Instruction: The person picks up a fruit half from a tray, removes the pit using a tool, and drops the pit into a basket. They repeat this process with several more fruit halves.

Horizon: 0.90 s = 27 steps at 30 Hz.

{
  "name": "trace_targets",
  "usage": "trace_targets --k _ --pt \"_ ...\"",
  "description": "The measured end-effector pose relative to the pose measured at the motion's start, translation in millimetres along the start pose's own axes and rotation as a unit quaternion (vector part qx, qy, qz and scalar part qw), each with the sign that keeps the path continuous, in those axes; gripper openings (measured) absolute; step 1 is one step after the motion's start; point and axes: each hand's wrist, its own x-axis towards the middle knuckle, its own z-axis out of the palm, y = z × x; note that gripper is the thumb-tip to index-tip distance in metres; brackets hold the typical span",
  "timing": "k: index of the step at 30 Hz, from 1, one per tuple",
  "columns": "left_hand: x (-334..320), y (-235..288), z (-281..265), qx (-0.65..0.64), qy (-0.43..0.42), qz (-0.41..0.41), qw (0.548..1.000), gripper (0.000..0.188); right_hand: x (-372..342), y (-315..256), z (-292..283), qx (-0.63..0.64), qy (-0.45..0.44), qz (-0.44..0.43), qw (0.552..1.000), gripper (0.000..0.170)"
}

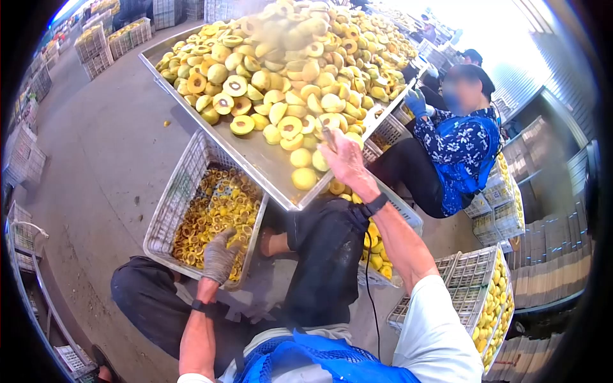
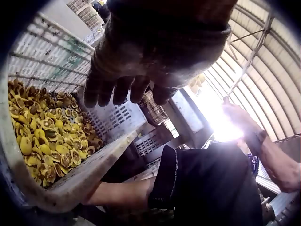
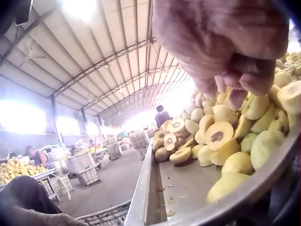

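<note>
My left hand (image 1: 220,258), in a grey-brown work glove, is over a plastic crate (image 1: 167,207) of yellow and brown fruit scraps (image 1: 214,204). In the left wrist view its fingers hang apart, with nothing between them. Bare, my right hand (image 1: 345,159) is at the near right corner of a metal tray (image 1: 239,150), beside the heaped halved yellow fruit (image 1: 290,126). Its fingers curl around a small slim tool (image 1: 329,136), of which only a short end shows; I cannot tell its kind. Several cut halves display brown centres.
A second crate of yellow fruit (image 1: 377,255) stands under the tray's right side. At right sits a person (image 1: 463,140) in a blue vest and gloves. Stacked crates (image 1: 472,287) stand close on my right, others (image 1: 96,51) farther off at left. A black cable (image 1: 371,300) hangs from my right wrist.
</note>
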Motion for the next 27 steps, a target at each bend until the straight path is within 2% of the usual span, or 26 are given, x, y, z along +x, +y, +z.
trace_targets --k 2,3,5,6,8,9,10,11,12,13,14,16,20,21,22,23,25,26,27 --pt "1.2 1.2 2.8 -0.001 -0.014 -0.015 1.000 0.038 21.8 -11.9 14.7 -0.029 -0.018 -0.043 0.998 0.024" --pt "0.5 2.7 3.1 -0.001 -0.032 -0.032 0.999 0.038 34.0 -6.7 31.7 -0.054 0.018 -0.105 0.993 0.025" --pt "-1.6 -4.4 6.9 -0.004 -0.013 0.016 1.000 0.037 57.4 -8.8 53.4 -0.091 0.018 -0.136 0.986 0.031" --pt "0.1 4.3 1.5 -0.001 -0.031 -0.003 1.000 0.038 68.6 -13.1 57.3 -0.090 0.017 -0.143 0.985 0.031" --pt "-1.5 19.7 -7.7 -0.001 -0.043 -0.027 0.999 0.039 87.7 -20.5 63.5 -0.210 0.008 -0.265 0.941 0.032" --pt "-3.5 22.6 -8.9 -0.058 -0.046 -0.050 0.996 0.039 97.7 -23.4 65.6 -0.208 0.006 -0.273 0.939 0.032" --pt "-5.3 22.2 -8.9 -0.114 -0.050 -0.073 0.990 0.039 106.2 -25.1 66.8 -0.219 -0.044 -0.278 0.934 0.032" --pt "-6.1 19.9 -8.2 -0.117 -0.046 -0.077 0.989 0.039 112.8 -26.3 67.8 -0.231 -0.094 -0.283 0.926 0.033" --pt "-5.5 17.4 -6.6 -0.147 -0.045 -0.082 0.985 0.039 117.3 -27.7 68.9 -0.219 -0.083 -0.300 0.925 0.027" --pt "-4.3 14.7 -5.7 -0.177 -0.044 -0.086 0.979 0.039 125.7 -28.2 71.1 -0.218 -0.085 -0.308 0.922 0.027" --pt "-3.4 7.6 -4.7 -0.017 -0.048 -0.022 0.998 0.039 131.8 -27.4 73.3 -0.245 -0.093 -0.315 0.912 0.025" --pt "-2.9 2.0 0.1 -0.016 -0.052 -0.022 0.998 0.039 137.8 -27.0 79.8 -0.318 -0.094 -0.317 0.889 0.022" --pt "-2.8 6.0 -0.5 0.006 -0.062 -0.023 0.998 0.038 144.1 -38.1 83.1 -0.331 -0.117 -0.327 0.877 0.024" --pt "-2.0 9.0 -3.3 0.007 -0.057 -0.020 0.998 0.038 143.7 -44.5 83.3 -0.365 -0.150 -0.307 0.866 0.023" --pt "-2.7 12.3 -7.5 -0.009 -0.085 -0.055 0.995 0.039 141.4 -49.5 81.5 -0.396 -0.184 -0.285 0.853 0.023" --pt "-3.5 16.5 -12.5 -0.025 -0.113 -0.090 0.989 0.039 137.2 -50.8 78.7 -0.397 -0.179 -0.287 0.853 0.023" --pt "-6.3 24.5 -18.9 -0.040 -0.109 -0.103 0.988 0.036 129.7 -39.0 80.4 -0.333 -0.125 -0.288 0.889 0.019" --pt "-7.4 18.3 -16.4 -0.004 -0.097 -0.067 0.993 0.036 139.1 -27.8 88.3 -0.343 -0.159 -0.225 0.898 0.014" --pt "-9.8 16.4 -14.2 0.032 -0.086 -0.032 0.995 0.036 136.7 -25.8 84.0 -0.344 -0.162 -0.224 0.897 0.014"
